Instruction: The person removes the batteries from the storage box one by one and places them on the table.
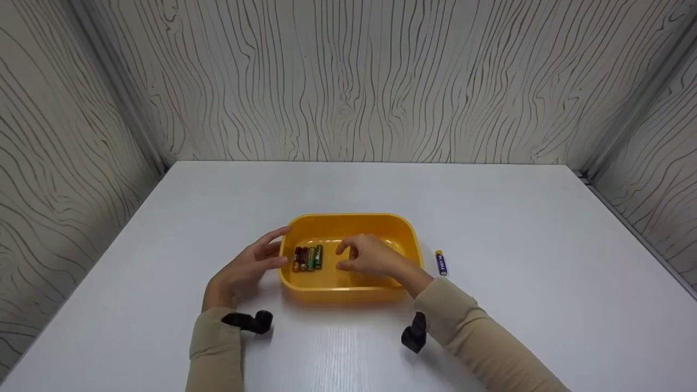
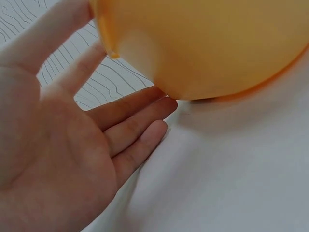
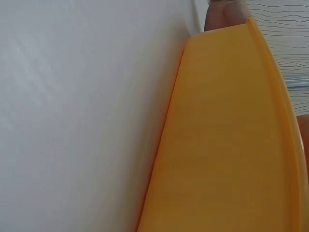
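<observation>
A yellow plastic tub (image 1: pixel 348 295) stands on the white table. Inside it, towards the left end, several batteries (image 1: pixel 311 258) lie side by side in a row. My left hand (image 1: pixel 245 267) rests at the tub's left end, thumb and fingers spread against the rim. In the left wrist view the fingers (image 2: pixel 130 128) are fairly straight along the outer wall. My right hand (image 1: pixel 373 256) reaches over into the tub, right of the row, thumb and index finger apart with nothing visible between them. The right wrist view shows mostly the tub's outer wall (image 3: pixel 217 135).
A single purple and yellow battery (image 1: pixel 441 263) lies on the table (image 1: pixel 517 228), just right of the tub. A wood-grain patterned panel (image 1: pixel 348 81) rises behind the table, with more panels at both sides.
</observation>
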### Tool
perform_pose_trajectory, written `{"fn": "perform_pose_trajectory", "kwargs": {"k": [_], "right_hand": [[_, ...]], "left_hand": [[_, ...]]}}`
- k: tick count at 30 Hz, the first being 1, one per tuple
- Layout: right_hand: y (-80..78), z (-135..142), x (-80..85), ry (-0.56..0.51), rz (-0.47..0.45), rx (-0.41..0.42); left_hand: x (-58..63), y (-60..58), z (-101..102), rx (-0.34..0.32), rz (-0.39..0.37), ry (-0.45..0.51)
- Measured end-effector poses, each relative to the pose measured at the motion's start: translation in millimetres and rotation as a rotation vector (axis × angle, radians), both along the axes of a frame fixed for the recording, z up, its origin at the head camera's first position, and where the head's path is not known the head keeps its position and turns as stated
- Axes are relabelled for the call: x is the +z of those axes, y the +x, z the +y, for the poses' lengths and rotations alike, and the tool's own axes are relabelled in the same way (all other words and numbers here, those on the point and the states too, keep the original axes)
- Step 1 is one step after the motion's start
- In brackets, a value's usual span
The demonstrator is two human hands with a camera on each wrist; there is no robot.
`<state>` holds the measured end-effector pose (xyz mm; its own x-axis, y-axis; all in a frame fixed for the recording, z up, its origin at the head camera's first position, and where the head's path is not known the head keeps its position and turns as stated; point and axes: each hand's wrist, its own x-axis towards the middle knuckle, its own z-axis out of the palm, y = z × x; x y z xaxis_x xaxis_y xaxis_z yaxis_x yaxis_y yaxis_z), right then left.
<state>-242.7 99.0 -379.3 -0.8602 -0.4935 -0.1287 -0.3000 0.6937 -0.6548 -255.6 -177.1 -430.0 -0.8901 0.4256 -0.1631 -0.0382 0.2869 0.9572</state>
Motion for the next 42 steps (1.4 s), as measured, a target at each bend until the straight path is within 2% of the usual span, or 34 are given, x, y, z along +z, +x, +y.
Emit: {"fn": "perform_pose_trajectory", "kwargs": {"k": [16, 21, 26, 33, 42], "right_hand": [[-10.4, -22, -8.5, 0.001, -0.045, -0.074], [-14.9, -27, -10.6, 0.008, -0.053, -0.09], [-17.3, -33, -11.8, 0.0, -0.106, -0.145], [-20.0, -41, -12.7, 0.007, -0.122, -0.199], [-23.1, -48, -15.7, -0.076, -0.192, -0.262]], "left_hand": [[0.3, 0.3, 0, 0.02, -0.011, -0.012], [0.3, 0.1, 0, 0.023, -0.024, 0.012], [0.4, 0.5, 1, 0.021, -0.025, 0.013], [-0.3, 0.2, 1, 0.016, -0.017, 0.014], [-0.9, 0.0, 0, 0.009, -0.014, 0.011]]}}
